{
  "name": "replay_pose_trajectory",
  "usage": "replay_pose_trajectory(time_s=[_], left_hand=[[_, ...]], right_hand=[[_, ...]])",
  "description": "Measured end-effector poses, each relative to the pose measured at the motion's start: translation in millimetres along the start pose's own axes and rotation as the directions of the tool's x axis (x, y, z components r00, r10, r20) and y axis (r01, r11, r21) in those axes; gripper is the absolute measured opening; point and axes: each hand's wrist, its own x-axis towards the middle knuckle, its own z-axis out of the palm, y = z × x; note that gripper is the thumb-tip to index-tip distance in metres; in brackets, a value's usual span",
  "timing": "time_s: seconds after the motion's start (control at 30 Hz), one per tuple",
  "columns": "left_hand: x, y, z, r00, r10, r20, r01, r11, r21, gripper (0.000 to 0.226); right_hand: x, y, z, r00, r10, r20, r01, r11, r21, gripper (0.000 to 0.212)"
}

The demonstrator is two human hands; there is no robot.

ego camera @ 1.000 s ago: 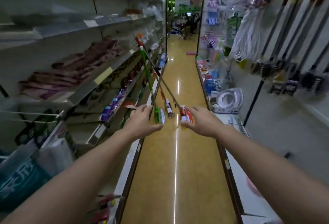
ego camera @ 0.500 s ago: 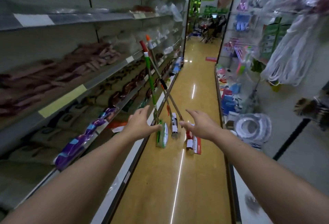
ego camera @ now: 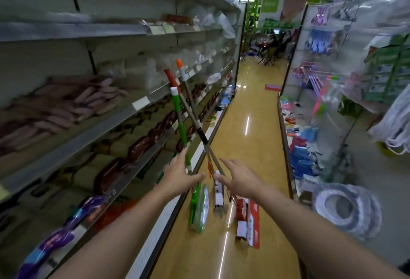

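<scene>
The left hand [ego camera: 180,176], grip apart with fingers spread, should close low on the green-handled mop [ego camera: 181,124]. The right hand [ego camera: 240,179], grip likewise apart, should gather the two crossed grey-shafted mops [ego camera: 202,135] together before lifting. Count: three mops leaning on the grey metal shelf [ego camera: 142,104], three heads on the glossy yellow floor [ego camera: 246,145], two hands.

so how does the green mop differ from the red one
The green mop has a green head and a green-and-white shaft; the red mop has a red-and-white head and a metal shaft with a red grip. The green mop stands steeper; the red mop slants across it. Both rest heads on the floor, leaning on the left shelves.
</scene>
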Motion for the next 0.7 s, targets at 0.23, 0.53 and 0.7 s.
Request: replay_pose_trajectory(time_s=[0.23,0.53,0.7], left_hand=[[144,0,-7,0.998,-0.068,-0.013,0.067,0.997,-0.037,0.099],[276,-6,28,0.986,-0.163,-0.032,0.160,0.983,-0.091,0.093],[351,-13,56,0.963,-0.263,-0.067,0.253,0.959,-0.128,0.092]], right_hand=[[139,26,-35,0.999,-0.028,0.028,0.028,0.999,-0.032,0.067],[281,79,-17,0.992,-0.104,0.078,0.104,0.995,-0.002,0.069],[363,119,1,0.974,-0.158,0.164,0.164,0.986,-0.023,0.069]])
